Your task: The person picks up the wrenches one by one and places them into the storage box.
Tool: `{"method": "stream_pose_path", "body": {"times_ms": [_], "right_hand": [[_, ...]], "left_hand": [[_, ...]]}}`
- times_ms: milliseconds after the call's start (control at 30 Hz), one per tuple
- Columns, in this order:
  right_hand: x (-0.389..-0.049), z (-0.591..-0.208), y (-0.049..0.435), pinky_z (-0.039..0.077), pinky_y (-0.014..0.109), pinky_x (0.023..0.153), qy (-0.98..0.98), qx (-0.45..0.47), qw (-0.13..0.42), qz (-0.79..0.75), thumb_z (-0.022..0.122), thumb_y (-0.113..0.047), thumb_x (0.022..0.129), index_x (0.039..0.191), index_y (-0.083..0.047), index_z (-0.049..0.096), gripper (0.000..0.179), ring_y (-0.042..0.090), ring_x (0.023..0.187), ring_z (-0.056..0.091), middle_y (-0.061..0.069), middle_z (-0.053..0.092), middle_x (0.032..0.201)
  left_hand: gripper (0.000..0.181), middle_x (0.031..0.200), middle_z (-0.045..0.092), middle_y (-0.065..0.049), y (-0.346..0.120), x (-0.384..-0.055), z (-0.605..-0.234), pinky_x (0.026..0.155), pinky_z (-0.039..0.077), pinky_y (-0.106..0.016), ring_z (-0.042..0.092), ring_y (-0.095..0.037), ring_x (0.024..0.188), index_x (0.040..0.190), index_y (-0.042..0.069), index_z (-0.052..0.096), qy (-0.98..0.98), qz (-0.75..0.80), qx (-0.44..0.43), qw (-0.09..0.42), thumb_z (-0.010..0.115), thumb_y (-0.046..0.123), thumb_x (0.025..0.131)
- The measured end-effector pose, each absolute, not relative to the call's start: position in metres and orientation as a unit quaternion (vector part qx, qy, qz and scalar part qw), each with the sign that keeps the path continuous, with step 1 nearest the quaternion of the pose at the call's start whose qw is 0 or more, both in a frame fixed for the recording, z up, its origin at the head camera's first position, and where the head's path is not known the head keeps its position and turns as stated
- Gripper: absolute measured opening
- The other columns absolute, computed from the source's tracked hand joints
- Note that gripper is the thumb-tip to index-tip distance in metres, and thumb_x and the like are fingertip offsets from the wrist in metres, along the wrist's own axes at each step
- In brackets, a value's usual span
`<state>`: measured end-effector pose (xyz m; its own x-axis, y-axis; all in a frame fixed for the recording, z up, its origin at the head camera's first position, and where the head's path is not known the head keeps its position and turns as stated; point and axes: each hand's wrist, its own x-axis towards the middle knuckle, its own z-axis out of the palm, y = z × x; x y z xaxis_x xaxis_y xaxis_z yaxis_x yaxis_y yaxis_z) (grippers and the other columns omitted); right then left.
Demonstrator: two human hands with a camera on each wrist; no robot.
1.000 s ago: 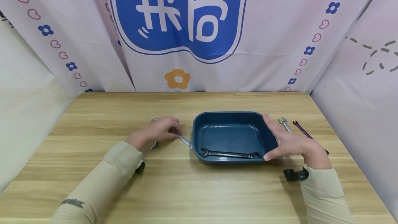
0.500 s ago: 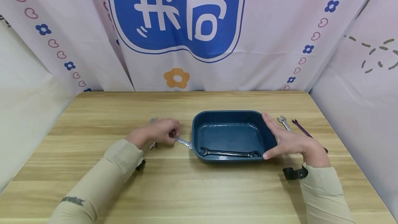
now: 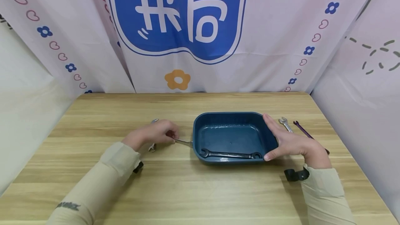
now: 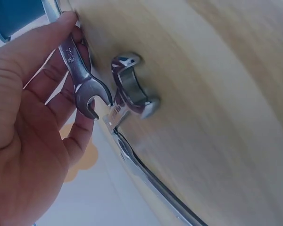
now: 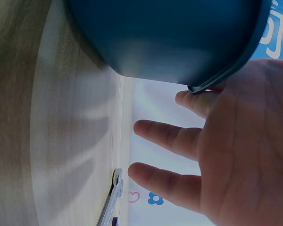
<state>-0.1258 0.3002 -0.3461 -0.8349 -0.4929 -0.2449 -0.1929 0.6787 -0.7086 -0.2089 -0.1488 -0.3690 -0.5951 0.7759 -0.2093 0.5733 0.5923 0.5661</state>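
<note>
My left hand (image 3: 157, 135) pinches a silver combination wrench (image 3: 183, 143) between thumb and fingers. The far end of this wrench touches or lies very near the left wall of a dark blue plastic bin (image 3: 231, 119); which, I cannot tell. In the left wrist view, its open-end jaw points away from the thumb. Another silver wrench (image 4: 153, 181) lies on the table, partly hidden beneath that hand in the head view. My right hand (image 3: 290, 144) rests against the bin's right end with fingers spread and straight. Inside the bin, along its front wall, lies a black wrench (image 3: 231, 155).
Right of the bin, partly behind my right hand, lie a silver wrench (image 3: 284, 123) and a purple wrench (image 3: 302, 130). The wooden table (image 3: 200, 193) reaches back to a printed white curtain (image 3: 265, 44).
My left hand has shifted slightly left, and the wrench in it has turned to lie more level in the head view. The right hand and the bin have stayed in place.
</note>
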Motion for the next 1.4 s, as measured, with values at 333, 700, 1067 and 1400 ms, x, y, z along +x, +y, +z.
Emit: {"method": "stream_pose_path", "body": {"times_ms": [333,700,1067,1400], "right_hand": [[-0.126,-0.347,0.300,0.004,0.075,0.113,0.893,-0.192,0.211,-0.349,0.090,-0.029,0.070,0.158,-0.010,-0.015,0.138,0.047,0.151,-0.012,0.021,-0.017,0.165],[-0.124,-0.345,0.300,0.005,0.075,0.112,0.890,-0.191,0.215,-0.353,0.090,-0.029,0.071,0.157,-0.009,-0.015,0.138,0.048,0.150,-0.012,0.021,-0.017,0.164],[-0.125,-0.346,0.300,0.004,0.075,0.112,0.895,-0.192,0.210,-0.345,0.090,-0.031,0.070,0.158,-0.010,-0.015,0.138,0.048,0.150,-0.011,0.022,-0.016,0.165],[-0.125,-0.345,0.299,0.003,0.076,0.112,0.893,-0.191,0.211,-0.348,0.090,-0.030,0.071,0.158,-0.010,-0.015,0.138,0.048,0.150,-0.012,0.021,-0.017,0.165]], "left_hand": [[0.006,0.085,0.068,0.005,-0.157,-0.204,-0.366,0.071,0.053,-0.023,0.058,-0.006,0.076,0.089,0.012,0.072,0.871,0.235,0.378,0.210,0.075,0.008,0.086],[0.007,0.087,0.069,0.002,-0.172,-0.198,-0.361,0.070,0.054,-0.025,0.060,-0.010,0.076,0.092,0.008,0.073,0.874,0.280,0.345,0.200,0.073,0.005,0.086],[0.009,0.092,0.072,-0.004,-0.184,-0.195,-0.352,0.074,0.055,-0.027,0.062,-0.012,0.081,0.097,0.005,0.075,0.891,0.284,0.310,0.171,0.072,0.006,0.088],[0.013,0.104,0.073,-0.011,-0.185,-0.192,-0.341,0.078,0.057,-0.032,0.064,-0.013,0.085,0.102,0.001,0.074,0.893,0.296,0.305,0.149,0.071,0.005,0.089]]}}
